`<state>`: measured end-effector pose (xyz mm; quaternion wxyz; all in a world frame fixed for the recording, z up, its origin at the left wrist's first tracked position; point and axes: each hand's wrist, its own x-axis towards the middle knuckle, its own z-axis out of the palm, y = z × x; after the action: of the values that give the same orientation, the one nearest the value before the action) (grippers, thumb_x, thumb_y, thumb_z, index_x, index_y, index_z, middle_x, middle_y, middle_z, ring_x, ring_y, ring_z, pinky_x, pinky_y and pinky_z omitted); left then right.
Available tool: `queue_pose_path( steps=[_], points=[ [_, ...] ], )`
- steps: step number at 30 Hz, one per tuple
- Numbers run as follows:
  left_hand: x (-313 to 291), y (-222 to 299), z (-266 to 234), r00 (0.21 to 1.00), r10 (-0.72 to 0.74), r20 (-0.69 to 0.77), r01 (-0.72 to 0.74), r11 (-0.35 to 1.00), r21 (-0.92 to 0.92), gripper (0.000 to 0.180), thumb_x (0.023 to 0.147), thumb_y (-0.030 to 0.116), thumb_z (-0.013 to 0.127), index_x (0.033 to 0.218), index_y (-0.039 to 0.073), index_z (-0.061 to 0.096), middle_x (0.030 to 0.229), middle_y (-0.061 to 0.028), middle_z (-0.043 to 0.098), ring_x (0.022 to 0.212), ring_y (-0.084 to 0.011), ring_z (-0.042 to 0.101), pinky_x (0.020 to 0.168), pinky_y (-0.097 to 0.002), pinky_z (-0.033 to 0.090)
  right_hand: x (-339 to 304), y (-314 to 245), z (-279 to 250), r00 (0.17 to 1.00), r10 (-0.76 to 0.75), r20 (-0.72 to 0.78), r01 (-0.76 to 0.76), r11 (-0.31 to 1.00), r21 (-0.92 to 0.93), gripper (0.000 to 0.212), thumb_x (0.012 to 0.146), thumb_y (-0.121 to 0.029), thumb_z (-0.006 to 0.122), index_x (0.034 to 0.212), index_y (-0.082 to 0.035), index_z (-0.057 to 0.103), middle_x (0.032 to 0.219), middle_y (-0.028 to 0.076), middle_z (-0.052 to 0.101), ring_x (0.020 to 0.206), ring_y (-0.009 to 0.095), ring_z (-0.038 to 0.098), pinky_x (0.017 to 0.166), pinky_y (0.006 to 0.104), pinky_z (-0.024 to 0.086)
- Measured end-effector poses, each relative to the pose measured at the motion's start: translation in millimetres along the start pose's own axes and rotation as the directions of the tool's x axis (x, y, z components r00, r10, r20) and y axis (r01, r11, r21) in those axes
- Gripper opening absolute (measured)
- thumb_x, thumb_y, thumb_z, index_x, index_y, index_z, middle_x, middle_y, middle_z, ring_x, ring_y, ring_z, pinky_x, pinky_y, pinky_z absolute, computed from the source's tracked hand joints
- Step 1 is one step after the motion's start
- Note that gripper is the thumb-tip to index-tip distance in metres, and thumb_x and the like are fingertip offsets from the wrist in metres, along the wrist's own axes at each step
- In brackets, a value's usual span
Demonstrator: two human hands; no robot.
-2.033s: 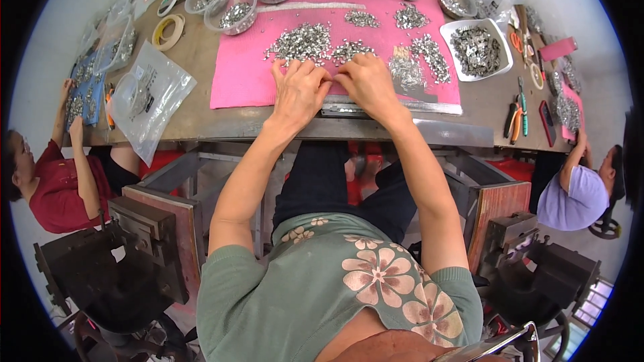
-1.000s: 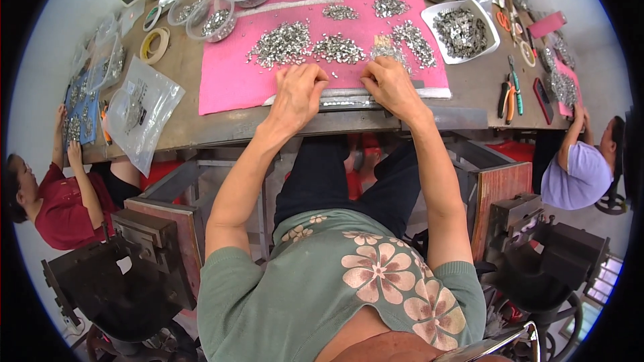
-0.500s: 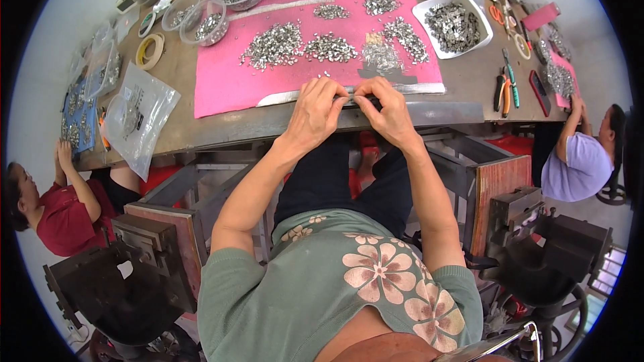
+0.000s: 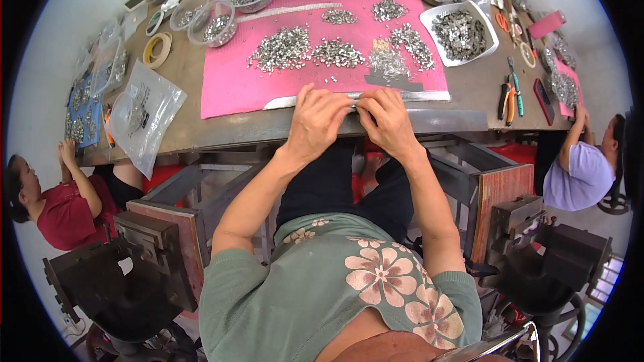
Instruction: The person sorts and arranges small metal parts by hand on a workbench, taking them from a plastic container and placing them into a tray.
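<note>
My left hand (image 4: 312,122) and my right hand (image 4: 389,121) meet at the front edge of the bench. Thumb and fingers of both are pinched around a tiny silvery metal piece (image 4: 353,102), mostly covered by the fingertips. Just beyond them lies a pink mat (image 4: 225,87) with a silvery strip (image 4: 429,96) along its near side. Several piles of small shiny metal parts rest on it, among them a large heap (image 4: 280,49) at left, a middle heap (image 4: 338,52) and a right heap (image 4: 414,47). Thin metal pins (image 4: 388,64) lie near a grey strip (image 4: 402,84).
A white tray (image 4: 493,45) of metal pieces stands right of the mat, near pliers (image 4: 510,97) and a red-edged phone (image 4: 544,102). Clear tubs (image 4: 231,32), a tape roll (image 4: 156,51) and a plastic bag (image 4: 157,104) lie left. Co-workers sit at both sides.
The view has shifted slightly, with the bench lower in the picture. Both hands have come a little nearer to me, fingers still together around the small piece.
</note>
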<state>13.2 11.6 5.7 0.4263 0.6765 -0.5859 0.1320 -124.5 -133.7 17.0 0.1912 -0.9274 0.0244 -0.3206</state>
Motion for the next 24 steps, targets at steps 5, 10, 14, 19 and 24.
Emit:
queue_pose_path(
  steps=[5, 10, 14, 19, 24],
  points=[
    [28.3, -47.3, -11.4, 0.995, -0.033, 0.092, 0.037, 0.998, -0.048, 0.018, 0.084, -0.001, 0.067, 0.101, 0.001, 0.073, 0.096, -0.0110, 0.069, 0.093, -0.0296, 0.065, 0.084, -0.0403, 0.053, -11.5, 14.5, 3.5, 0.966, 0.195, -0.170, -0.167, 0.972, 0.166, 0.019, 0.086, 0.001, 0.070, 0.105, -0.001, 0.067, 0.098, 0.012, 0.068, 0.090, 0.028, 0.066, 0.081, 0.0346, 0.050],
    [42.1, -71.0, -8.3, 0.938, 0.132, 0.321, -0.115, 0.991, -0.072, 0.020, 0.085, 0.001, 0.067, 0.104, 0.002, 0.074, 0.101, -0.0108, 0.070, 0.097, -0.0295, 0.066, 0.088, -0.0388, 0.055, -14.4, 17.4, 5.0, 0.891, 0.415, -0.183, -0.347, 0.884, 0.314, 0.011, 0.092, 0.000, 0.067, 0.102, 0.001, 0.069, 0.092, 0.010, 0.069, 0.084, 0.020, 0.068, 0.077, 0.0300, 0.051],
    [47.5, -68.2, -12.7, 0.839, 0.220, 0.498, -0.226, 0.973, -0.048, 0.023, 0.084, 0.001, 0.061, 0.105, -0.002, 0.071, 0.103, -0.0125, 0.068, 0.098, -0.0300, 0.065, 0.087, -0.0392, 0.055, -13.7, 18.5, 6.3, 0.887, 0.416, -0.199, -0.348, 0.886, 0.305, 0.008, 0.092, 0.000, 0.067, 0.099, 0.001, 0.070, 0.090, 0.010, 0.070, 0.082, 0.019, 0.067, 0.076, 0.0298, 0.051],
    [44.7, -64.7, -10.2, 0.851, 0.140, 0.506, -0.153, 0.988, -0.018, 0.019, 0.076, -0.006, 0.061, 0.094, 0.000, 0.058, 0.097, -0.0145, 0.059, 0.098, -0.0344, 0.061, 0.080, -0.0440, 0.053, -12.3, 18.9, 7.4, 0.896, 0.392, -0.206, -0.331, 0.902, 0.277, 0.007, 0.092, 0.000, 0.067, 0.099, 0.001, 0.070, 0.087, 0.010, 0.069, 0.080, 0.020, 0.067, 0.074, 0.0304, 0.051],
    [48.0, -71.9, -4.5, 0.885, 0.108, 0.452, -0.071, 0.993, -0.098, 0.011, 0.086, -0.005, 0.059, 0.096, 0.000, 0.059, 0.092, -0.0153, 0.060, 0.090, -0.0350, 0.062, 0.078, -0.0434, 0.052, -11.3, 19.4, 8.6, 0.898, 0.377, -0.228, -0.316, 0.911, 0.265, 0.007, 0.091, 0.000, 0.067, 0.098, 0.001, 0.070, 0.086, 0.010, 0.068, 0.078, 0.021, 0.066, 0.072, 0.0305, 0.050]
  ],
)
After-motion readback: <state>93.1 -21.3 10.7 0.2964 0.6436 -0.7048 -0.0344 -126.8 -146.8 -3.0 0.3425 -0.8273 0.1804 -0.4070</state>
